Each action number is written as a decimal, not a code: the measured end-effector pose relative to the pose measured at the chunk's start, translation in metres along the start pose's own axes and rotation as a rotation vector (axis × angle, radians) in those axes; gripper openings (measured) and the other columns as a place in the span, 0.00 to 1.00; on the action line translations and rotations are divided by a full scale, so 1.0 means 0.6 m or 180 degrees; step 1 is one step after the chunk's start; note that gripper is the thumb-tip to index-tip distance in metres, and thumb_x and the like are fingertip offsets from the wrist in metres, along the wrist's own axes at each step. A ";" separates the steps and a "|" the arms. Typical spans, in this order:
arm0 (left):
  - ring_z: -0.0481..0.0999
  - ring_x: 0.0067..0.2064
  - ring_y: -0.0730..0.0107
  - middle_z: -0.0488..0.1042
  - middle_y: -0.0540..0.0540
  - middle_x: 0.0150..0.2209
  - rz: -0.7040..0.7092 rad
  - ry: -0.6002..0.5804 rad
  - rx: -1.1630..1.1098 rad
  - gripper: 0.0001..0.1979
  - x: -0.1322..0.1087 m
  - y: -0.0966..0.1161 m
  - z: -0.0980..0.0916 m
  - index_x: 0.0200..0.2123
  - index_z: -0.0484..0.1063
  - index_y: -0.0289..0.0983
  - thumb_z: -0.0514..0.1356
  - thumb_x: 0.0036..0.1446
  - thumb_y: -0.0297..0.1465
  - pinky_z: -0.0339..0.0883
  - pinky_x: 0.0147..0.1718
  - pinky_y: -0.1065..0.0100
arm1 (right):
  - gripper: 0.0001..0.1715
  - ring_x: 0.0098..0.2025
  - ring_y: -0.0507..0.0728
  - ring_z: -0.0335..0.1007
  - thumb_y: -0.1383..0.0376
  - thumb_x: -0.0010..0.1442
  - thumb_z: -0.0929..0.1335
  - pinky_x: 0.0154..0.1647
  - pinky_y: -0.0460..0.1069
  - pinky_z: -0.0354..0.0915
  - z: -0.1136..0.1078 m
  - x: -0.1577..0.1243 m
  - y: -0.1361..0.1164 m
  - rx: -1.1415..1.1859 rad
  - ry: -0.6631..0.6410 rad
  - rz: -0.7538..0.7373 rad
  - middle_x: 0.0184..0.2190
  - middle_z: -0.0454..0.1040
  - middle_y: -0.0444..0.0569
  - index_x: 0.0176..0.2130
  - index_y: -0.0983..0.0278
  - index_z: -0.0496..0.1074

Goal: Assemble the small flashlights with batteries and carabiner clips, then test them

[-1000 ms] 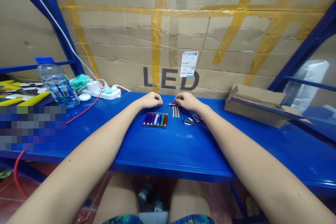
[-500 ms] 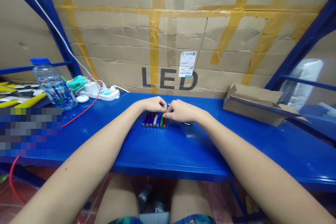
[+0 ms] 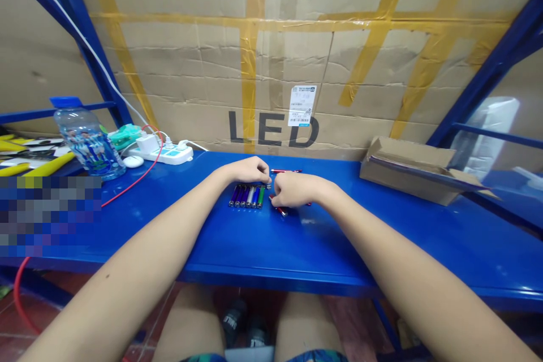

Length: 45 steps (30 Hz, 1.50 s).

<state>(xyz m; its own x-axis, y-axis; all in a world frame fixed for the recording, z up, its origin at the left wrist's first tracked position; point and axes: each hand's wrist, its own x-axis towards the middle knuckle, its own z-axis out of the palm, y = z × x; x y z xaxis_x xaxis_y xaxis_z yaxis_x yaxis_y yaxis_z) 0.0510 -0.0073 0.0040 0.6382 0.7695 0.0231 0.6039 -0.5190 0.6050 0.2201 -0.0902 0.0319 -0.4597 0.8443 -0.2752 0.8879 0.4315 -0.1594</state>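
Note:
Several slim metallic tubes (image 3: 246, 197), purple, blue, silver and green, lie side by side in a row on the blue table (image 3: 263, 243). Behind the row's right end, my left hand (image 3: 251, 171) is closed with its fingertips curled down. A tiny silvery piece (image 3: 268, 186) shows just under those fingertips; whether they grip it I cannot tell. My right hand (image 3: 292, 189) pinches a slim red metallic tube (image 3: 280, 208), which slants on the table right of the green one. Another red tube (image 3: 284, 171) lies behind my right hand, and that hand partly hides a further red end.
An open cardboard box (image 3: 407, 169) stands at the right. On the left are a water bottle (image 3: 87, 138), a white power strip (image 3: 169, 153) and a red cable (image 3: 144, 175). A large cardboard sheet (image 3: 190, 79) backs the table, between blue frame posts.
The red tube at the row's right end has come away to the right and now slants under my right hand, which moved right and nearer. My left hand has barely moved.

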 end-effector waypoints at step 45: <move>0.67 0.49 0.56 0.78 0.46 0.49 0.0495 0.0506 0.2875 0.25 0.036 0.053 0.050 0.49 0.79 0.44 0.52 0.54 0.19 0.55 0.44 0.60 | 0.13 0.20 0.49 0.55 0.58 0.55 0.67 0.23 0.47 0.53 -0.012 -0.057 0.187 0.1667 0.1385 -0.0372 0.18 0.65 0.41 0.24 0.64 0.69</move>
<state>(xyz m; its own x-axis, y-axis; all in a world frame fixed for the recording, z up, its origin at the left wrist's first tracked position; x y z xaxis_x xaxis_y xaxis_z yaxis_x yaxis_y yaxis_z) 0.0986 -0.0185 -0.0001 0.7105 0.6744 0.2009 0.7023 -0.6621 -0.2615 0.3359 -0.0682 0.0305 -0.4066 0.8995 0.1597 0.6579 0.4096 -0.6321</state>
